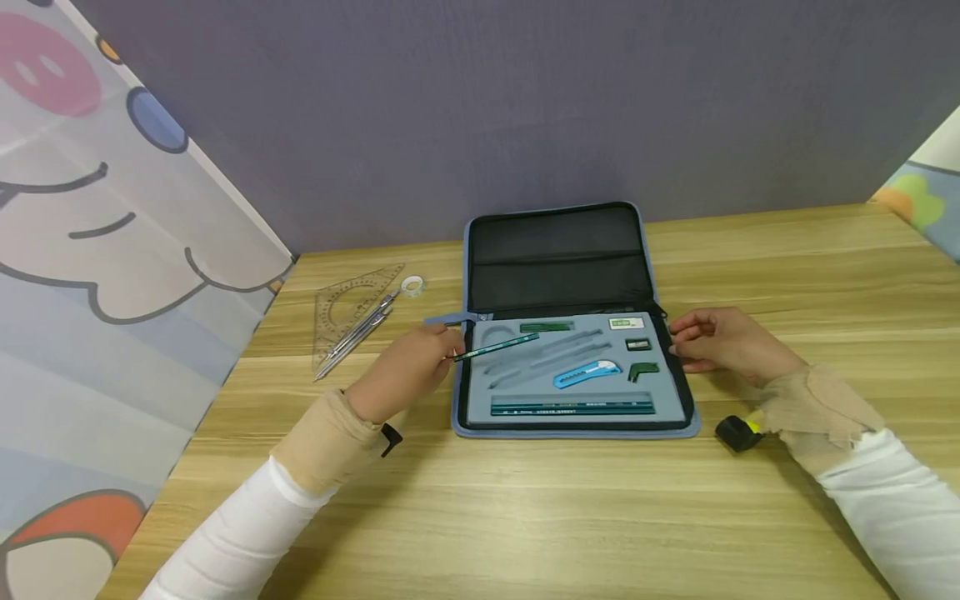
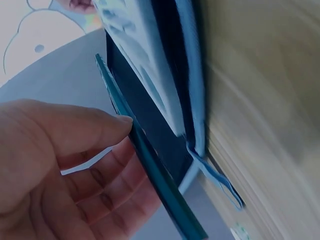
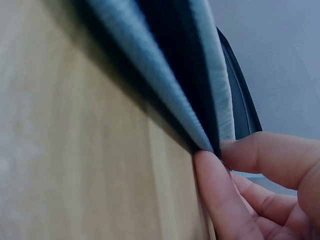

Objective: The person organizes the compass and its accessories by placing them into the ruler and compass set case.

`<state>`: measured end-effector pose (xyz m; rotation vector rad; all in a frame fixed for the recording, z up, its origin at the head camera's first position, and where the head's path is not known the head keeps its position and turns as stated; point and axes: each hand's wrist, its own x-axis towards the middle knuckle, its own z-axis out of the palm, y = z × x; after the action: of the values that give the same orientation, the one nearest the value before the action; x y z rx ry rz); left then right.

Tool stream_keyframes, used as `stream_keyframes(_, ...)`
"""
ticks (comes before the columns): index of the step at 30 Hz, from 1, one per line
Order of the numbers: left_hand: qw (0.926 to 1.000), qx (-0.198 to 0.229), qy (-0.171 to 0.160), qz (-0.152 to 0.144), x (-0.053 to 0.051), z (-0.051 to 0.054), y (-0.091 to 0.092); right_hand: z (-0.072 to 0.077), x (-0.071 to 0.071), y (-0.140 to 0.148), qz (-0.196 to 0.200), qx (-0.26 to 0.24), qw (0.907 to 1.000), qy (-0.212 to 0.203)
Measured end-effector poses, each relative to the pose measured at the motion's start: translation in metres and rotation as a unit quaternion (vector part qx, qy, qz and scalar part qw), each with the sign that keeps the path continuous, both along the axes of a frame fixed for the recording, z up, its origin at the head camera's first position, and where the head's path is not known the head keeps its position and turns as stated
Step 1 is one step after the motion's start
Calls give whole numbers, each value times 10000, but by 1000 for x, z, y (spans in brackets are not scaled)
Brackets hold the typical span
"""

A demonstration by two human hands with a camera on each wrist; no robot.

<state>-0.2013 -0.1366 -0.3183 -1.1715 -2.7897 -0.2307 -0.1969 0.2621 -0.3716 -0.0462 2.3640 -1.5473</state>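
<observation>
An open zip case (image 1: 576, 430) lies with its lid (image 1: 558, 258) folded back. My left hand (image 1: 408, 367) pinches a dark green pencil (image 1: 497, 347) (image 2: 150, 160) between thumb and fingers, over the left part of the grey tray (image 1: 547, 358). The tray holds a blue cutter (image 1: 587, 374), green pencils (image 1: 572, 406), an eraser (image 1: 626, 323), a sharpener (image 1: 638, 344) and a small green piece (image 1: 643, 369). At the case's right edge, my right hand (image 1: 731, 342) grips the rim (image 3: 200, 135) between thumb and finger.
Left of the case lie a clear set square (image 1: 322, 321), two metal compass-like tools (image 1: 358, 333) and a small roll of tape (image 1: 412, 286). A black and yellow object (image 1: 738, 433) is by the right wrist. A grey panel (image 1: 480, 117) stands behind the table.
</observation>
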Motion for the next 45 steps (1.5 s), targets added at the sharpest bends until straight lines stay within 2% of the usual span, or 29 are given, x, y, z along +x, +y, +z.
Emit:
stream_keyframes(7, 9993, -152, 30, -347, 9, -3, 17, 0, 2, 1, -24, -21, 10000, -9)
stream_keyframes(15, 9973, -298, -521, -429, 20, -4, 37, 0, 2, 0, -28, -69, 10000, 33)
stream_keyframes(18, 9966, -382, -564, -473, 23, -5, 44, 0, 2, 0, -23, -81, 10000, 49)
stream_keyframes(30, 9948, -431, -598, -698, 29, -10, 64, 1, 3, 0, -15, -108, 9999, 68)
stream_keyframes(36, 9945, -358, -461, -873, 31, -12, 75, 1, 3, 2, -24, -67, 9999, 82)
stream_keyframes(45, 9939, -484, -401, -902, 33, -14, 84, 1, 2, -1, -53, -50, 10000, 43)
